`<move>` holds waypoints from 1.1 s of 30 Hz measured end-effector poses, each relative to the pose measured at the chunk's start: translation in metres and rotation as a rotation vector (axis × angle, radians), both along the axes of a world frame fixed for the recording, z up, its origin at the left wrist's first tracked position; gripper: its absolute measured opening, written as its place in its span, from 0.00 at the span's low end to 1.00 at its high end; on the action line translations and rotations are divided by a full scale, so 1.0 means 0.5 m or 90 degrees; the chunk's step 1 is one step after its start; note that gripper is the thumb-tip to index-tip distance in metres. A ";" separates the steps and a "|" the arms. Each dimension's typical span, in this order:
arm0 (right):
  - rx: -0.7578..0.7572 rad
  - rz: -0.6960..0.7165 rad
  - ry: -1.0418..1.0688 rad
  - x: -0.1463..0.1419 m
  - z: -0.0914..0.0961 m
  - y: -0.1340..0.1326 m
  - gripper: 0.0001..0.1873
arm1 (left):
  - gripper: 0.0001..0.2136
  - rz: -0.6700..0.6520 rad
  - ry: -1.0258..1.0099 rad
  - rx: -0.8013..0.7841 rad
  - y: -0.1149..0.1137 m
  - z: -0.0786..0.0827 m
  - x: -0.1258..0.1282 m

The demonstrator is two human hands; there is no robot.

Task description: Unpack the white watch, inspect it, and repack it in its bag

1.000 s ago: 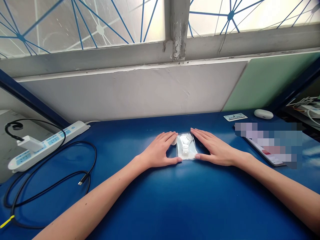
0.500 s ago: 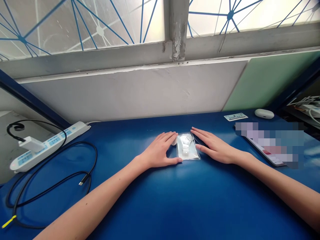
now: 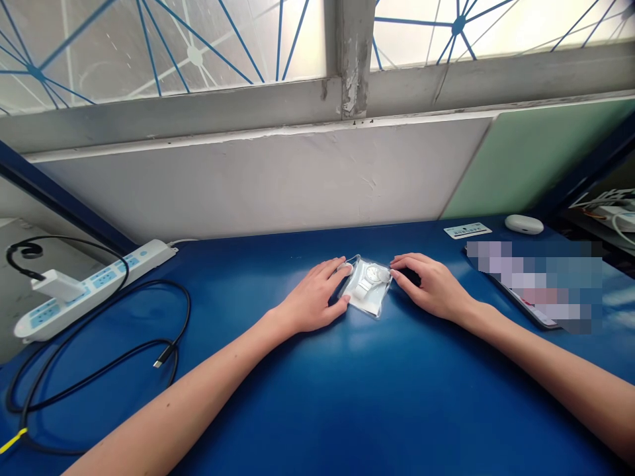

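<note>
A clear plastic bag (image 3: 378, 308) with a white wristwatch (image 3: 371, 277) inside lies tilted on the blue table. My left hand (image 3: 317, 297) rests at the bag's left side, fingers stretched out and thumb apart, its thumb tip touching the lower left edge. Under the fingertips of that hand, a small white rounded thing (image 3: 348, 266) shows in part; I cannot make out its kind. At the bag's right corner, my right hand (image 3: 431, 284) has its thumb and forefinger brought together on the plastic, the other fingers curled behind.
On the left lie a white power strip (image 3: 106, 277) with a plugged-in charger (image 3: 58, 291) and a looped black cable (image 3: 186, 311). At right are a blurred phone (image 3: 536, 314), a white earbud case (image 3: 524, 225) and a small printed card (image 3: 467, 230). A wall panel (image 3: 278, 185) borders the table's back.
The bag has turned, its top leaning to the right. My right hand has gone from flat, spread fingers to a pinch at its corner. My left thumb has moved up slightly.
</note>
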State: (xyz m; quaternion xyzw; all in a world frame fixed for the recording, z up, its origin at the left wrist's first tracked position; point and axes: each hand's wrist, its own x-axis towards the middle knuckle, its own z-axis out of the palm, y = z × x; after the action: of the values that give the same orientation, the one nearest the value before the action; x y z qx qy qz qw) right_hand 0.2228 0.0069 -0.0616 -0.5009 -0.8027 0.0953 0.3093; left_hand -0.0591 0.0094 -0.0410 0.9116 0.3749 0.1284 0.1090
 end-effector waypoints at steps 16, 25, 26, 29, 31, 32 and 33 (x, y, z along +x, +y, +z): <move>-0.145 0.206 -0.015 0.019 0.002 0.009 0.30 | 0.38 0.022 0.010 -0.003 0.003 -0.002 0.002; -0.102 0.168 -0.096 0.024 0.018 0.001 0.38 | 0.36 0.010 0.052 -0.011 0.002 0.000 0.003; -0.096 0.168 -0.103 0.024 0.021 0.000 0.38 | 0.36 0.012 0.047 -0.011 0.002 -0.001 0.003; -0.086 0.173 -0.108 0.025 0.026 0.001 0.37 | 0.36 0.020 0.027 -0.011 0.002 -0.001 0.003; -0.086 0.174 -0.104 0.026 0.027 0.002 0.37 | 0.35 0.024 0.021 -0.015 0.003 0.000 0.003; -0.086 0.174 -0.100 0.026 0.026 0.002 0.37 | 0.35 0.023 0.020 -0.017 0.004 0.000 0.004; -0.087 0.173 -0.096 0.026 0.025 0.003 0.37 | 0.35 0.023 0.019 -0.019 0.004 0.001 0.005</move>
State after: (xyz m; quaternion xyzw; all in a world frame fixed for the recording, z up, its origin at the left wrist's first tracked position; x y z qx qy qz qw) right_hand 0.2361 0.0082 -0.0489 -0.4135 -0.8756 0.1526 0.1979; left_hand -0.0568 0.0113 -0.0405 0.9048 0.3948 0.1113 0.1147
